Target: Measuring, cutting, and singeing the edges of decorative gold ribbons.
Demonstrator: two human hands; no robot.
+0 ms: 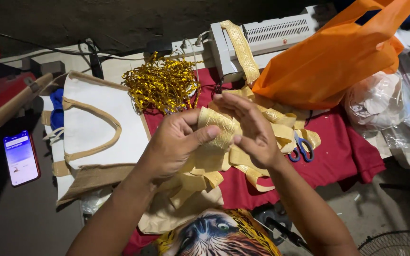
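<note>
My left hand (174, 142) and my right hand (252, 130) meet over the middle of the red cloth (342, 151). Both pinch a folded piece of gold brocade ribbon (218, 125), the left thumb pressing on its front and the right fingers curled round its far side. More of the same gold ribbon (205, 175) lies in loose loops under my hands. One strip of ribbon (243, 52) runs up over a white machine (271, 33). Blue-handled scissors (301, 147) lie just right of my right hand.
A white tote bag with tan handles (98, 128) lies at left. A tangle of shiny gold cord (162, 85) sits behind my hands. An orange fabric bag (338, 61) and clear plastic bags (380, 102) crowd the right. A lit phone (21, 158) rests on the floor.
</note>
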